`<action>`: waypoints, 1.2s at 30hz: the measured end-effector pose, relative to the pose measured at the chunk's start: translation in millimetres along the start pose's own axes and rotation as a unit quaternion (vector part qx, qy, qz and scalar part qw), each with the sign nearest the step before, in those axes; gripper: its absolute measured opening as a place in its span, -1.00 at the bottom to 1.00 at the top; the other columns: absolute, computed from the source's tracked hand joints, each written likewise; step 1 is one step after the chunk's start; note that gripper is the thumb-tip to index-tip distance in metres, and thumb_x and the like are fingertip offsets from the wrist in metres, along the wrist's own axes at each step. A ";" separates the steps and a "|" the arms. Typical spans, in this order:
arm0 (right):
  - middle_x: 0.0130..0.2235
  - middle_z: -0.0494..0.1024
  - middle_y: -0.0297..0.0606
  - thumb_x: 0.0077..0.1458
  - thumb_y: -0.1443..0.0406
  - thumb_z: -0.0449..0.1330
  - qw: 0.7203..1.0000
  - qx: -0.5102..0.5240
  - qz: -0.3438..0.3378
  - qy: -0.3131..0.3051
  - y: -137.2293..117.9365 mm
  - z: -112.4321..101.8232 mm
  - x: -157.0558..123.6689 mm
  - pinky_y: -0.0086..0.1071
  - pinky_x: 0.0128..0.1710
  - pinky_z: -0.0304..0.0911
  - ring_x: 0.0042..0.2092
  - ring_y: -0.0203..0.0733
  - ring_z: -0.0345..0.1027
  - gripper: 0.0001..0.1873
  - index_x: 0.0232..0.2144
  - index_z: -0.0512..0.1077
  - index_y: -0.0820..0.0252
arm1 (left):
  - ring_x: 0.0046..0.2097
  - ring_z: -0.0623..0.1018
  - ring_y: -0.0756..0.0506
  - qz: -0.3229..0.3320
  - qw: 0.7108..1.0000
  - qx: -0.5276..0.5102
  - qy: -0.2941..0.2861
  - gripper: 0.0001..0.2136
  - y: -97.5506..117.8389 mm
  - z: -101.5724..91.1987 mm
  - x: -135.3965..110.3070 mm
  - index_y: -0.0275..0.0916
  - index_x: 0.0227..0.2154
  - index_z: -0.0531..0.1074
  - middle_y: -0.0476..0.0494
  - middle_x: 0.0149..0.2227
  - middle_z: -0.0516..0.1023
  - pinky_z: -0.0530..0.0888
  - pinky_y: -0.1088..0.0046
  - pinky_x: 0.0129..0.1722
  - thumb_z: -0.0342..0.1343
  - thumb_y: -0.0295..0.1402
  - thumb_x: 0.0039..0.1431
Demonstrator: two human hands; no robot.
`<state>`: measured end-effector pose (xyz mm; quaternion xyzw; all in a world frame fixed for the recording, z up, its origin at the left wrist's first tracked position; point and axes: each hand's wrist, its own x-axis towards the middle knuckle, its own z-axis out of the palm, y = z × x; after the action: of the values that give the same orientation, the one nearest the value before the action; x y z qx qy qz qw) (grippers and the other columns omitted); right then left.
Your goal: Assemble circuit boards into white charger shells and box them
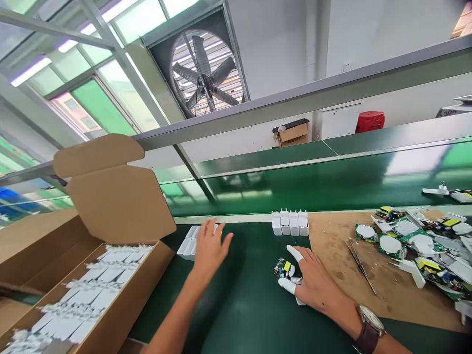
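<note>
Presently left hand point(211, 250) spreading loose by white casings point(187, 247), well left of brown mat point(334, 241); right hand point(315, 281) straddling circuit board point(283, 267) nearer mat, grip unclear.

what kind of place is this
Probably an electronics assembly workshop: a heap of circuit boards lies on a brown sheet at the right, an open carton at the left holds rows of white plastic parts, and a large industrial fan is set high in the wall.

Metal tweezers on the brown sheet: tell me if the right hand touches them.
Apart: the head view shows a strip of bare brown sheet between the right hand and the metal tweezers.
</note>
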<state>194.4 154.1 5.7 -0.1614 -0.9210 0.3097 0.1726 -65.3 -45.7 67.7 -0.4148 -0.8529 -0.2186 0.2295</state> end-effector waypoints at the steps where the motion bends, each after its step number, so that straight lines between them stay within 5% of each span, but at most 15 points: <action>1: 0.18 0.46 0.09 0.06 0.19 0.35 1.000 -0.020 -0.002 -0.006 -2.1 -1.5 -1.0 0.15 0.18 0.29 0.18 0.26 0.34 -0.18 0.32 0.28 0.27 | 0.35 0.26 -0.62 -0.013 0.999 0.045 0.009 -0.69 -14.8 -1.9 4.5 -0.29 -0.13 0.61 -0.58 0.24 0.44 0.26 -0.43 0.21 0.11 -0.18 0.30; 6: -0.02 0.51 0.01 0.11 0.33 0.28 0.995 -0.095 -0.016 -0.036 -15.3 -3.4 -5.9 0.05 0.00 0.35 -0.04 0.15 0.36 -0.27 0.32 0.28 0.33 | 0.38 0.20 -0.61 -0.017 0.997 0.076 -0.027 -0.76 -47.8 14.7 11.8 -0.23 -0.45 0.56 -0.49 0.17 0.48 0.23 -0.41 0.22 0.07 -0.32 0.27; 9: 0.00 0.50 0.01 0.12 0.43 0.19 0.995 -0.078 -0.015 -0.059 -17.1 -7.9 -5.1 0.01 0.01 0.36 -0.03 0.10 0.34 -0.25 0.35 0.21 0.37 | 0.30 0.37 -0.43 0.047 0.993 -0.050 -0.097 -0.76 -29.8 27.2 11.4 -0.16 -0.40 0.57 -0.33 0.10 0.55 0.33 -0.23 0.25 0.04 -0.30 0.32; 13: 0.05 0.49 0.02 0.15 0.42 0.18 0.996 -0.056 -0.021 -0.072 -10.7 -18.7 -2.8 0.04 0.08 0.34 0.05 0.12 0.33 -0.28 0.35 0.20 0.35 | 0.21 0.49 -0.23 0.150 0.937 -0.223 -0.223 -0.75 11.9 26.3 14.2 -0.11 -0.24 0.57 -0.23 0.16 0.52 0.50 0.14 0.20 -0.01 -0.25 0.41; 18: 0.14 0.47 0.04 0.08 0.39 0.26 0.995 -0.046 -0.058 -0.072 0.7 -28.3 -0.7 0.08 0.19 0.28 0.22 0.17 0.25 -0.24 0.34 0.23 0.27 | 0.04 0.62 -0.13 0.146 0.892 -0.307 -0.299 -0.70 39.5 22.0 22.3 -0.06 -0.19 0.60 -0.16 0.17 0.53 0.58 0.35 0.04 -0.07 -0.31 0.43; 22: 0.07 0.52 0.04 0.11 0.40 0.20 0.992 -0.050 -0.062 -0.095 0.9 -33.1 0.9 0.04 0.18 0.31 0.19 0.15 0.29 -0.28 0.33 0.24 0.29 | 0.15 0.57 -0.17 0.085 0.890 -0.350 -0.281 -0.69 46.1 32.4 13.3 -0.10 -0.23 0.58 -0.19 0.26 0.45 0.58 0.31 0.04 -0.10 -0.28 0.44; 24: 0.04 0.53 0.06 0.13 0.41 0.16 0.991 -0.057 -0.070 -0.098 -1.5 -34.1 1.3 0.05 0.14 0.34 0.12 0.15 0.33 -0.30 0.33 0.24 0.34 | 0.17 0.55 -0.20 0.042 0.882 -0.384 -0.268 -0.80 49.6 39.8 3.2 -0.12 -0.12 0.53 -0.26 0.25 0.45 0.56 0.24 0.10 0.05 -0.21 0.39; 27: -0.01 0.52 0.03 0.10 0.43 0.14 0.993 -0.048 -0.075 -0.077 -4.0 -34.0 1.0 0.06 0.07 0.39 0.02 0.12 0.37 -0.23 0.37 0.15 0.35 | 0.15 0.56 -0.27 -0.004 0.880 -0.401 -0.254 -0.43 54.9 52.8 -12.5 -0.14 0.14 0.37 -0.31 0.18 0.49 0.53 0.11 0.18 0.38 -0.13 0.12; 30: 0.04 0.48 -0.01 0.12 0.43 0.12 0.997 0.004 -0.069 -0.025 -3.6 -34.1 0.4 0.01 0.06 0.42 0.01 0.06 0.41 -0.19 0.41 0.05 0.22 | 0.14 0.58 -0.31 -0.036 0.900 -0.365 -0.236 -0.28 58.3 66.6 -24.3 -0.15 0.23 0.29 -0.30 0.15 0.52 0.54 0.05 0.17 0.43 -0.13 0.04; 36: 0.12 0.46 -0.07 0.30 0.39 0.12 0.988 0.072 -0.085 0.106 -6.6 -36.0 -0.7 -0.07 0.06 0.47 0.05 -0.02 0.48 -0.31 0.38 0.03 -0.06 | 0.18 0.57 -0.22 0.046 0.896 -0.394 -0.200 -0.32 65.5 72.0 -36.1 -0.07 0.36 0.10 -0.26 0.22 0.49 0.52 0.11 0.23 0.27 -0.31 0.25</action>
<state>208.7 167.4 36.6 -0.1017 -0.8832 0.3407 0.3060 -7.6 9.7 1.5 -0.5446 -0.7047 -0.4390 -0.1184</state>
